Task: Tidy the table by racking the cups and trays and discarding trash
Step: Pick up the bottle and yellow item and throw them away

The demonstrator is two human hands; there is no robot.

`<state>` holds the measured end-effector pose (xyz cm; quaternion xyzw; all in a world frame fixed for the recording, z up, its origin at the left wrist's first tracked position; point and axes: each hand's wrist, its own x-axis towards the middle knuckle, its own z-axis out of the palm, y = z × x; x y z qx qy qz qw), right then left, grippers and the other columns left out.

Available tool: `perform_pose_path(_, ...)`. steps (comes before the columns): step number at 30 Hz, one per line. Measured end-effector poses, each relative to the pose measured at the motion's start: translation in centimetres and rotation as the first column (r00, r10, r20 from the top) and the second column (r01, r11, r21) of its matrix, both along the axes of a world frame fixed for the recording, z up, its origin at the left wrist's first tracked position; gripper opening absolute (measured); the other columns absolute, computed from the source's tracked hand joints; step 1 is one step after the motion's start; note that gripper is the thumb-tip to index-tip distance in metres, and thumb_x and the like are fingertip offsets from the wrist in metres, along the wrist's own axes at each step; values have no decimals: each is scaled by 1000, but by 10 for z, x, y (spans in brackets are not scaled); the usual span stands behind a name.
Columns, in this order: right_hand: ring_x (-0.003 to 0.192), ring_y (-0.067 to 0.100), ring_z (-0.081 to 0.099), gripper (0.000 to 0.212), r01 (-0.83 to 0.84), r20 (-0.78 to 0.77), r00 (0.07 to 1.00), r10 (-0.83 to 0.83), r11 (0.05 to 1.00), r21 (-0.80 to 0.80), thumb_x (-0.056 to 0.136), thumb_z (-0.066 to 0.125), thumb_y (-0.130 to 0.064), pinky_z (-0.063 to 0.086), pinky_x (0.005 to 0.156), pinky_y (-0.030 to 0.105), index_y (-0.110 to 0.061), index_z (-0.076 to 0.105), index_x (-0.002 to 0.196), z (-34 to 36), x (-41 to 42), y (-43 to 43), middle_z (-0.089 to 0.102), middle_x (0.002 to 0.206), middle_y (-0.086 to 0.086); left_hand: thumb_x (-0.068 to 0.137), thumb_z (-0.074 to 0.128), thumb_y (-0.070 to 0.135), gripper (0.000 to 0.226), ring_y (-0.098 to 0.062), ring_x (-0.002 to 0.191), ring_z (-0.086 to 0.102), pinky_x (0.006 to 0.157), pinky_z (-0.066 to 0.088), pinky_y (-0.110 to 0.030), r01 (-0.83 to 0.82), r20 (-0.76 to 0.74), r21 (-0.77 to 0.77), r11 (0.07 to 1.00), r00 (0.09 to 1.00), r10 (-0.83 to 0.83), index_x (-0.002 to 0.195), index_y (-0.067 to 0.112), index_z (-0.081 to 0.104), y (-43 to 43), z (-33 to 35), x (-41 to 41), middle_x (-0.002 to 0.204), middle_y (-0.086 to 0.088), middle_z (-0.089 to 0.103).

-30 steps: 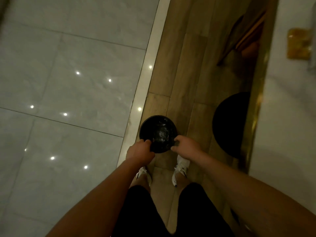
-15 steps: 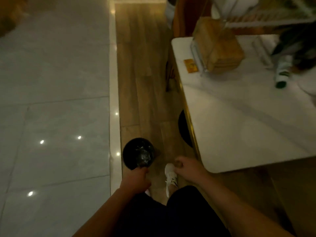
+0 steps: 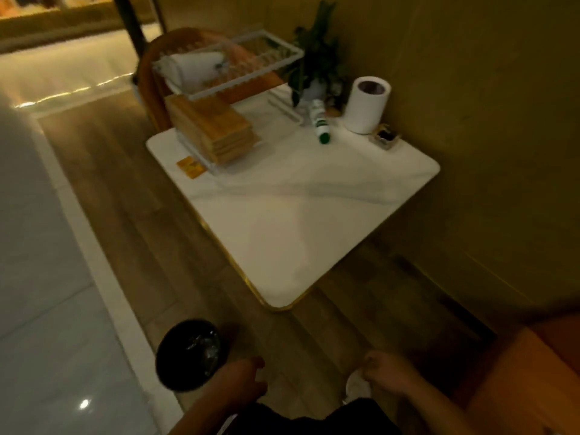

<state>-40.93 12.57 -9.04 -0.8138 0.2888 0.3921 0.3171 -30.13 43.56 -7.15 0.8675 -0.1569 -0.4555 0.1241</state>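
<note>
Both forearms are cut off by the bottom edge, above black shorts. The left hand (image 3: 241, 383) hangs with its fingers loosely bent and empty, just beside the black trash bin (image 3: 188, 354), though blur hides whether it touches the rim. The right hand (image 3: 387, 372) is curled above a white shoe (image 3: 356, 387); its fingertips are too smeared to tell whether they pinch anything. The bin stands on the wooden floor at the edge of the pale tiles, lined with a glossy black bag that catches a few glints; its contents cannot be made out. An orange seat (image 3: 533, 372) is cropped at the right.

Farther off, the white marble table (image 3: 298, 240) has a gold edge. Toward its far side, a stack of wooden trays (image 3: 213, 130) sits in a white wire rack (image 3: 276, 51), with white cups (image 3: 191, 69) lying blurred on the upper tier. Nearby are a yellow card (image 3: 190, 166), a green-capped bottle (image 3: 320, 124), a paper roll (image 3: 367, 105) and a potted plant (image 3: 314, 58).
</note>
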Motion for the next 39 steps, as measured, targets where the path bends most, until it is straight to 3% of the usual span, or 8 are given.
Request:
perform_pose_path(9,132,25,47,54,-90,-26,996,89,996,-27,91,56,-43,38,110,35,-22,47,140,-5,20,-151,50,145,6,91,59,43,51,-14,118,61,98,49,-28,-17,58,5,1000,998,16,140,31,51,-173,10,16,130,2,63)
perform_pose_path(14,133,25,46,53,-22,92,996,20,1000,16,93,59,-35,38,108,33,-16,46,140,20,77,-212,49,145,8,90,58,43,39,-8,116,62,88,44,-18,-28,47,-23,999,998,29,128,32,61,-224,14,13,129,9,65)
perform_pose_path(21,129,23,49,52,-70,149,987,67,997,20,91,62,-37,40,109,35,-17,49,137,32,146,-266,52,141,6,86,58,48,50,-7,113,63,95,50,-25,-155,152,-71,985,975,164,135,37,54,-298,20,84,126,10,65)
perform_pose_path(25,125,19,52,51,-103,159,982,104,995,-16,90,60,-44,44,102,33,-25,50,136,38,204,-298,54,139,0,88,54,50,43,-12,110,63,90,51,-28,-143,260,-143,979,949,177,129,38,55,-343,23,155,119,7,63)
perform_pose_path(31,108,15,61,44,-157,236,955,178,982,-104,86,61,-47,51,92,32,-29,56,126,58,300,-337,63,125,-3,93,56,47,48,-15,112,61,87,49,-27,-174,337,-141,975,917,213,139,32,50,-381,25,257,126,3,60)
perform_pose_path(35,94,11,61,41,-213,245,940,236,970,-117,83,61,-53,51,79,26,-34,57,119,64,359,-350,65,115,-8,92,55,46,53,-19,121,55,94,49,-31,-246,394,-88,965,882,260,143,30,47,-389,20,305,132,0,54)
perform_pose_path(39,102,13,61,40,-325,298,892,339,941,-97,84,61,-52,48,83,25,-33,58,119,60,419,-346,66,115,-8,90,55,51,60,-22,124,48,95,50,-37,-364,424,9,931,845,326,145,31,42,-380,6,320,137,-1,47)
